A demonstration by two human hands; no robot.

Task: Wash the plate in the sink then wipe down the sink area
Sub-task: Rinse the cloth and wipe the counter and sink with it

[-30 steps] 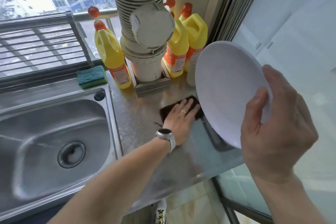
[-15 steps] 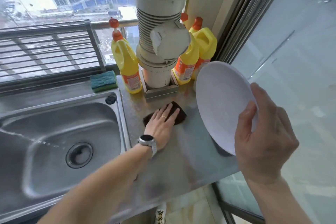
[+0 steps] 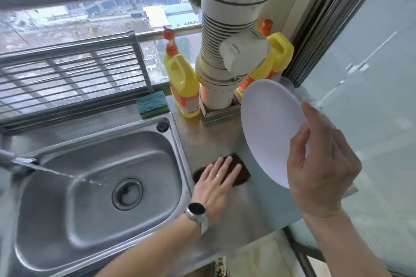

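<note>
You're on the wipe-down step: left hand lies flat, fingers spread, pressing a dark brown scouring pad onto the steel surface just right of the sink. Right hand is clamped on the white plate, held tilted in the air above the surface's right end, apart from everything. Looks washed, my read. Tap is running into the basin. Next move needs the plate parked somewhere, tap shut, then passes along the sink rim. Count: one plate, one brown pad, one green sponge, three yellow detergent bottles, one basin
</note>
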